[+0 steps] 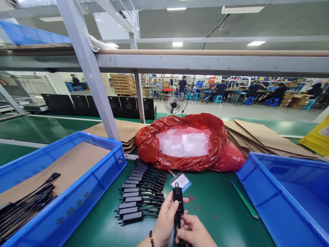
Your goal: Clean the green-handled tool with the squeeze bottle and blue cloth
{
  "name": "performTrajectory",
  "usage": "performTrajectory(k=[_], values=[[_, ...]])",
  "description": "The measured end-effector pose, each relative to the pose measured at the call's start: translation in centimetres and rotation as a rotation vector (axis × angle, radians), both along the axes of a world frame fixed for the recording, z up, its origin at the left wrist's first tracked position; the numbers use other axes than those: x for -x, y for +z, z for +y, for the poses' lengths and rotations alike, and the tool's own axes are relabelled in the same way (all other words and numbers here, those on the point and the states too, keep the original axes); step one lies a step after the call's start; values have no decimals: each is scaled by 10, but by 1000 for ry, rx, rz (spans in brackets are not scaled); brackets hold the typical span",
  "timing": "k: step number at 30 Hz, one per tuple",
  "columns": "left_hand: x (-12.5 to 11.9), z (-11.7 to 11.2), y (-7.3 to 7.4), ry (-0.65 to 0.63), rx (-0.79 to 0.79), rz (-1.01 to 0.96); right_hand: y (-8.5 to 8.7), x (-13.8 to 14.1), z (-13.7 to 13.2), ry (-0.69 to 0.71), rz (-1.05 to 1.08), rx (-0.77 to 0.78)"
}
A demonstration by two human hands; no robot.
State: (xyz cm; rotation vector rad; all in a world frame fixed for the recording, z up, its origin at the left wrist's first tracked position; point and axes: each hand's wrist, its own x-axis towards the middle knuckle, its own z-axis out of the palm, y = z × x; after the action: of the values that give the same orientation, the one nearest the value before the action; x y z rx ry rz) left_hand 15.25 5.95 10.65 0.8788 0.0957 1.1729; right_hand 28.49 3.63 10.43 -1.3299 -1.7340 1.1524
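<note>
My left hand [166, 214] is closed around a small black box-shaped device with a cable [178, 200], held upright with its light-printed face toward me. Just below, my right hand [193, 230] pinches the black cable at the device's lower end. To the left, a row of similar black cabled devices [132, 216] lies side by side on the green tabletop [221, 195]. A badge in a clear holder [181, 181] lies behind the held device. Small red rings or bits [197, 206] are scattered to the right of my hands.
A blue bin [102, 192] at left holds cardboard and black cables. Another blue bin [288, 206] stands at right, beside a green pen-like tool [244, 199]. Behind, a red plastic bag [146, 147] holds clear bubble bags, between cardboard sheets [267, 137]. A metal post [87, 65] rises at left.
</note>
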Motion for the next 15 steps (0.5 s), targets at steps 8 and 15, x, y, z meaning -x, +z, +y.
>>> performTrajectory(k=[8, 15], values=[[-3, 1, -4, 44, -52, 32, 6, 7, -5, 8, -61, 46], [-3, -3, 0, 18, -46, 10, 43, 11, -26, 50, -263, -75]])
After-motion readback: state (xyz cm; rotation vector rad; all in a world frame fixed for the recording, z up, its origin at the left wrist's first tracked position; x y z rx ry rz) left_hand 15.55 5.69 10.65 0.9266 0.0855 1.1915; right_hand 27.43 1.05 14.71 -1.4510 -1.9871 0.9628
